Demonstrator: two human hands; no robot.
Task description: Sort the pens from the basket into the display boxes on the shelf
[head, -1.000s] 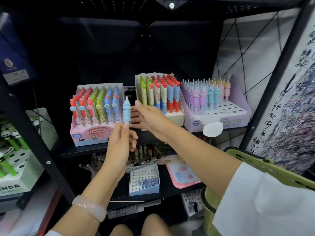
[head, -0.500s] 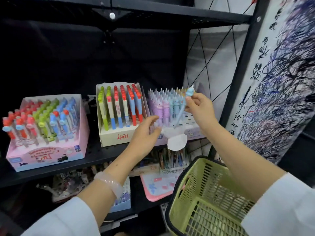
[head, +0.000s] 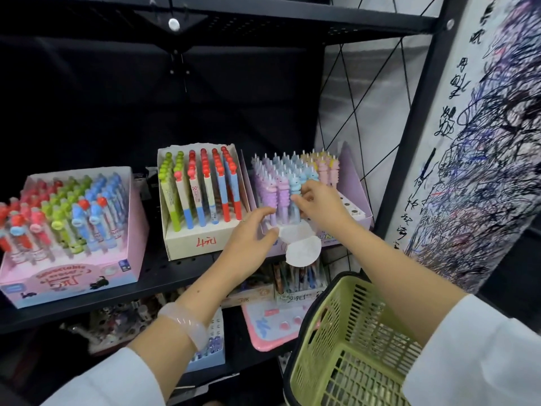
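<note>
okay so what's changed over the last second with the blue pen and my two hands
The blue pen went from the left hand's grip to the right hand, which carried it rightward from in front of the pink box to the purple display box and now lowers it into the front row. The left hand let go and moved over to steady that box's front. The other two boxes and the green basket stayed as they were.

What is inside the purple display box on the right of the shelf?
The purple box holds upright purple, blue, pink and yellow pens, with empty holes on its right. The right hand grips a blue pen there; both hands cover the front row's bases.
</note>
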